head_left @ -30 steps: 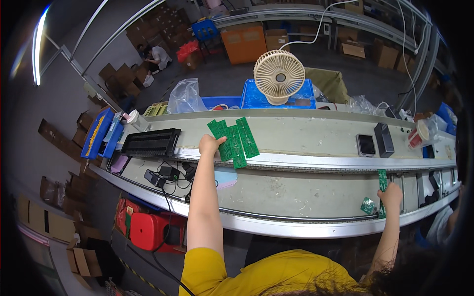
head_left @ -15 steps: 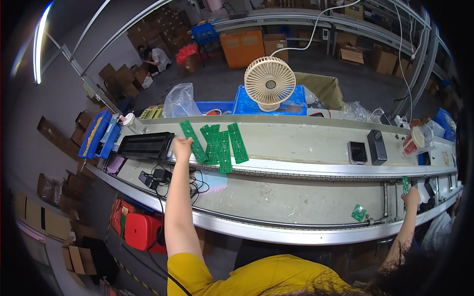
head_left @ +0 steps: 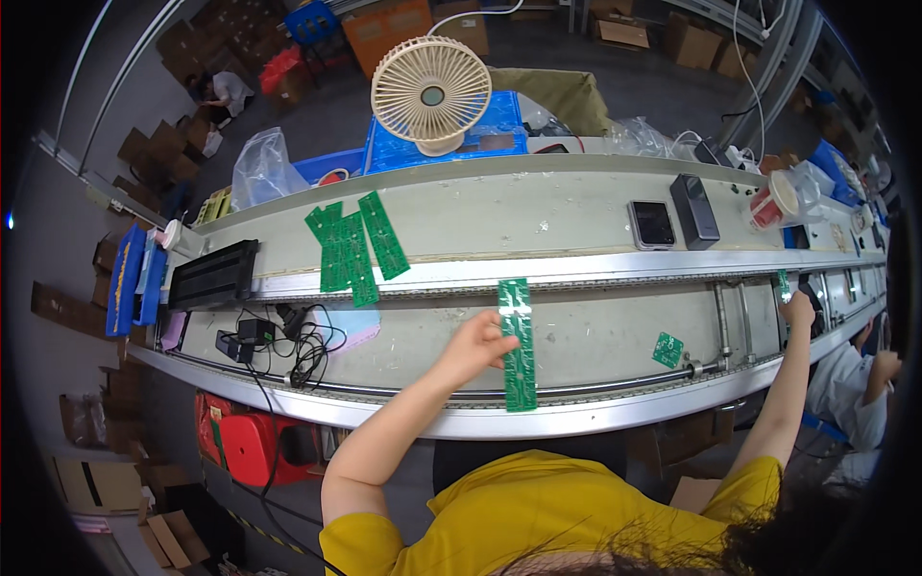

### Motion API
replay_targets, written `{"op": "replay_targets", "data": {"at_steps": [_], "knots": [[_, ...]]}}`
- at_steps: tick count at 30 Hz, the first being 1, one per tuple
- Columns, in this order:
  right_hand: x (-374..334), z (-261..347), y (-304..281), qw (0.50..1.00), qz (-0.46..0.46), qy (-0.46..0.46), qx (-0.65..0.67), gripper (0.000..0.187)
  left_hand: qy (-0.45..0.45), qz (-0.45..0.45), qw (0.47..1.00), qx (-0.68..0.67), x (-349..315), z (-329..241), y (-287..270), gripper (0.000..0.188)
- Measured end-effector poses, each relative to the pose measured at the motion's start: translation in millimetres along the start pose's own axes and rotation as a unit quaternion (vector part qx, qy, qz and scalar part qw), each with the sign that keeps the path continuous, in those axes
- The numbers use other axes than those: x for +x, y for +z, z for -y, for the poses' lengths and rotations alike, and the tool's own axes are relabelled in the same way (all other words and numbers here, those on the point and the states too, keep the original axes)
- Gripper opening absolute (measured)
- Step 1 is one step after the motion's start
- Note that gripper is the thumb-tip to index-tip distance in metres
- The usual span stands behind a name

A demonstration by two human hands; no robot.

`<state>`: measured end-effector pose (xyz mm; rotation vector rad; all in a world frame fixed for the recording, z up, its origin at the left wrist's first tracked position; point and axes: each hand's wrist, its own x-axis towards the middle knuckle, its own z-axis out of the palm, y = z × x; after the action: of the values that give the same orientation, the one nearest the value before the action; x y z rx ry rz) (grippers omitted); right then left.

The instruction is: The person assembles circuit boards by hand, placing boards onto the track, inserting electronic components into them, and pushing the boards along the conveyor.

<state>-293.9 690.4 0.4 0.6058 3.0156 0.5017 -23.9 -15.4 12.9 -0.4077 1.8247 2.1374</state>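
Two boards are in hand, one to each side; clock directions are taken from the left hand (head_left: pixel 473 348). That hand pinches the near board (head_left: pixel 519 370) by its left edge, thumb on its face, so the strip runs along the 12-to-6 line over the lower channel (head_left: pixel 586 336), its 6 o'clock end overlapping the front rail (head_left: pixel 595 419) in view; whether it touches anything beneath, I cannot tell. At 3 o'clock, well apart, the right hand (head_left: pixel 798 309) has its fingers curled on the far board (head_left: pixel 784 285), of which just the upper part shows. Between the hands, also near 3 o'clock, the small board (head_left: pixel 668 350) lies flat in the channel, untouched. At 10 o'clock the pile (head_left: pixel 355 254), several overlapping green strips, lies on the upper shelf (head_left: pixel 480 226), with the rack (head_left: pixel 215 275) beyond it toward 9. The cables (head_left: pixel 309 350) sit at 9 o'clock, the phone (head_left: pixel 653 225) at 2, the fan (head_left: pixel 431 96) close to 12. The step in hand looks to be handling single strips, one per hand, away from the pile. As I judge it, the next move calls for a light, steady edge pinch on the left, the strip kept clear of the rail, and a sure hold on the right.
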Motion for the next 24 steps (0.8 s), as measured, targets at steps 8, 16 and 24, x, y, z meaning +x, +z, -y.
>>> {"op": "replay_targets", "data": {"at_steps": [8,16,24], "knots": [[-22,16,-26,0.999,0.012,0.007,-0.038,0.033,-0.033,0.034,0.999,0.012,26,26,28,0.019],[-111,140,-121,0.965,-0.168,-0.140,0.148,0.029,-0.021,0.024,0.999,0.004,31,23,27,0.021],[-176,358,-168,0.743,-0.171,-0.473,0.440,0.019,-0.012,0.019,1.000,0.012,31,29,28,0.026]]}}
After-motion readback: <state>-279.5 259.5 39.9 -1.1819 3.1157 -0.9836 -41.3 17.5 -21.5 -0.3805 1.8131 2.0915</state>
